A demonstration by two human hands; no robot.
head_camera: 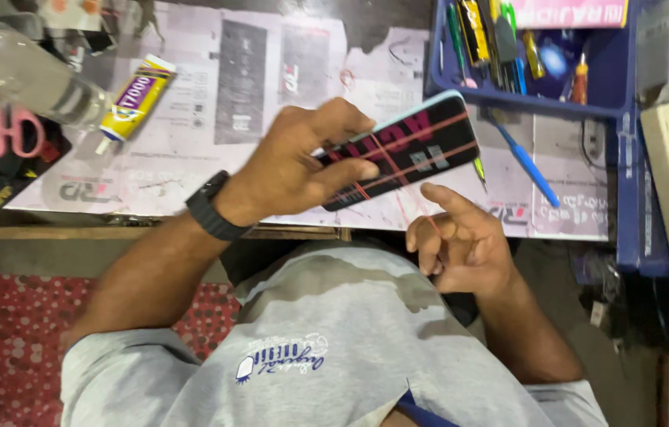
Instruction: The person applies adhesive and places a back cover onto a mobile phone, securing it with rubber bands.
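While the left hand [291, 170] grips the flat black phone-shaped slab with red bands and a pale blue rim [409, 150] above the paper-covered bench edge [271, 103], its long axis runs up to the right. The right hand [461, 245] sits just below the slab's lower right end, fingers curled, forefinger out toward it, pinching a thin red band [421, 207].

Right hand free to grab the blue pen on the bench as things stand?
Probably yes. The right hand holds no tool, only hooks a thin red band coming off the phone gripped by the left hand. The blue pen lies uncovered on the paper just beyond it, nothing between.
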